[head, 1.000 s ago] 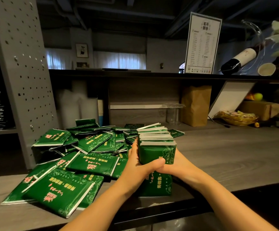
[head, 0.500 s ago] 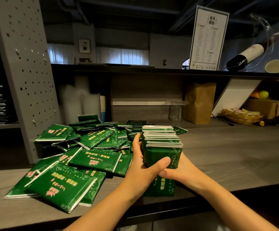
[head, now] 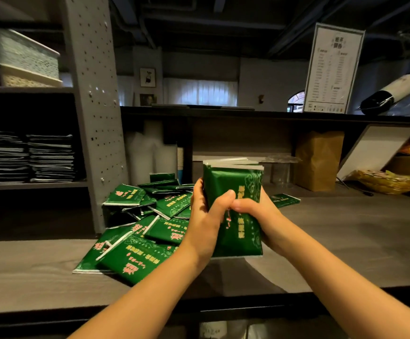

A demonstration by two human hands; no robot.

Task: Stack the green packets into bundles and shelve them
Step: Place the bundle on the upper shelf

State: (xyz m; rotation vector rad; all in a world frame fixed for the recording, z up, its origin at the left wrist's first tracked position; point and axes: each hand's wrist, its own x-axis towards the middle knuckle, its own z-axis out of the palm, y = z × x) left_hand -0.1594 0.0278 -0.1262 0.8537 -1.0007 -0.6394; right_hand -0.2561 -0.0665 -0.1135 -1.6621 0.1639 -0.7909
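both hands (head: 233, 216) grip an upright bundle of green packets (head: 238, 182)

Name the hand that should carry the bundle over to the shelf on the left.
Left, probably: left hand and right hand both grip the bundle, but the left sits on the shelf side.

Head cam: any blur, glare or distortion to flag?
Head view: dim indoor light, with the ceiling and left shelf near black; the curtained window is the brightest patch; the wide-angle lens tilts the perforated post; slight motion blur on the left hand, right hand and print on the bundle; loose packets look sharper.
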